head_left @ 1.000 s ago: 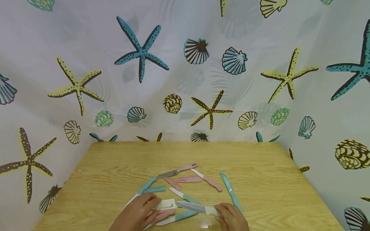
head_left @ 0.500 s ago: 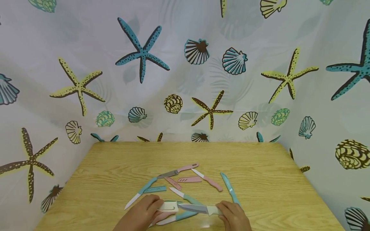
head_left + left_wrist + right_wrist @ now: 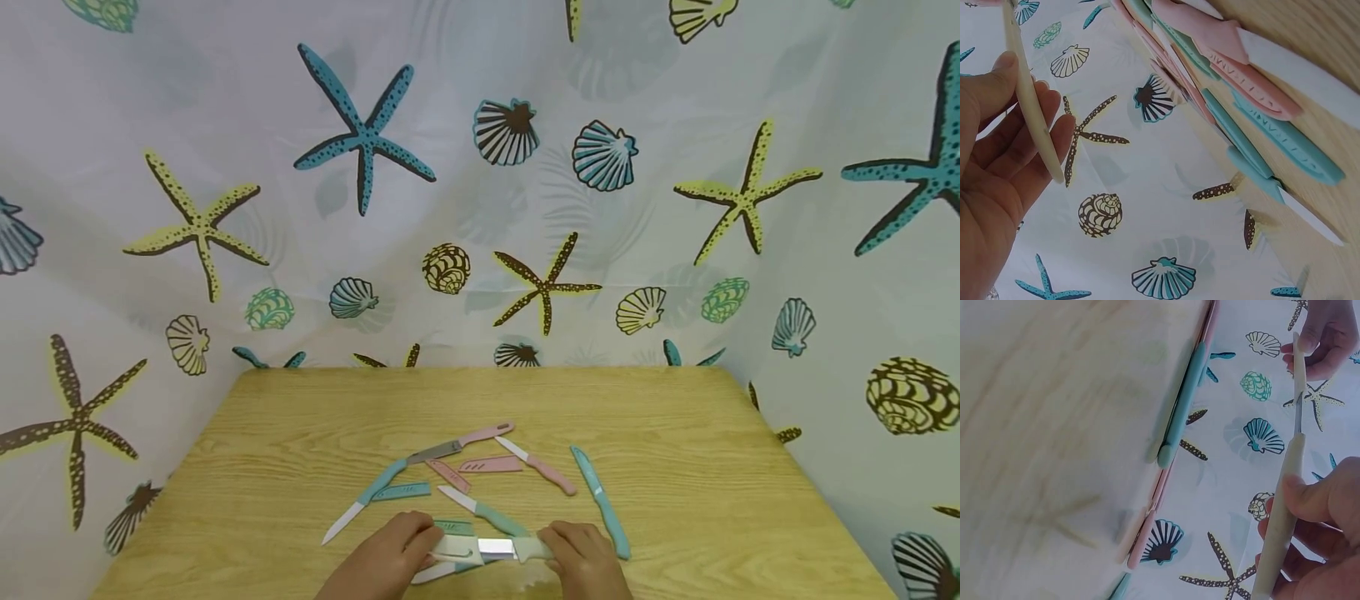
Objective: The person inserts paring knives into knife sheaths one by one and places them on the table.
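Note:
Near the table's front edge, my left hand (image 3: 386,558) pinches a cream knife sheath (image 3: 459,548) between thumb and fingers. Its long edge-on shape shows in the left wrist view as a pale sheath (image 3: 1033,109). My right hand (image 3: 588,562) grips the cream handle of a knife (image 3: 531,548), its blade pointing left. The front of the blade is inside the sheath; a short shiny length shows between sheath and handle. In the right wrist view, the knife (image 3: 1285,500) and the sheath (image 3: 1299,365) lie in one line, above the table.
Around the hands lie a green-handled knife (image 3: 498,518), a teal sheathed knife (image 3: 603,504), a pink-handled knife (image 3: 551,475), a blue-handled knife (image 3: 382,483) and a grey-bladed pink knife (image 3: 480,435). Loose sheaths include a pink one (image 3: 491,465) and a teal one (image 3: 402,492). Patterned cloth (image 3: 450,200) surrounds the wooden table.
The hands have drawn closer together, the left moving right and the right moving left. The blade has slid into the sheath, so less of it shows.

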A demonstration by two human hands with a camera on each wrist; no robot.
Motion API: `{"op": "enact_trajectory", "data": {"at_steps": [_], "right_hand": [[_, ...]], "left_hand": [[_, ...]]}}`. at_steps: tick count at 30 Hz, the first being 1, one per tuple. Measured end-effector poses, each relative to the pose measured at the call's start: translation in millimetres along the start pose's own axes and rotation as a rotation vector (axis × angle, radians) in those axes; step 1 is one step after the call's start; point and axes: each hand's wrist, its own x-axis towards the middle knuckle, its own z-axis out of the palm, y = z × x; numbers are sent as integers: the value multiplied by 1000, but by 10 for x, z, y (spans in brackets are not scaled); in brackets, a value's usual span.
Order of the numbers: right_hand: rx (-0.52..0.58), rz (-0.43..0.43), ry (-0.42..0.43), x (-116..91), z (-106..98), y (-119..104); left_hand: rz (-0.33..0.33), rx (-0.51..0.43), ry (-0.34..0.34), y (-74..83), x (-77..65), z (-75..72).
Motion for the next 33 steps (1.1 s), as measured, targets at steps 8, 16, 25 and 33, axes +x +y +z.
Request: {"op": "enact_trajectory", "data": {"at_steps": [8, 16, 25, 33], "right_hand": [[20, 31, -8, 32, 53, -83], [33, 93, -51, 85, 38, -160], [19, 114, -74, 112, 45, -203], [13, 110, -123, 125, 59, -259]], "left_hand": [[112, 246, 162, 28, 37, 100], [79, 245, 153, 38, 41, 132], [111, 291, 183, 24, 51, 151], [139, 248, 188, 32, 71, 209]]}}
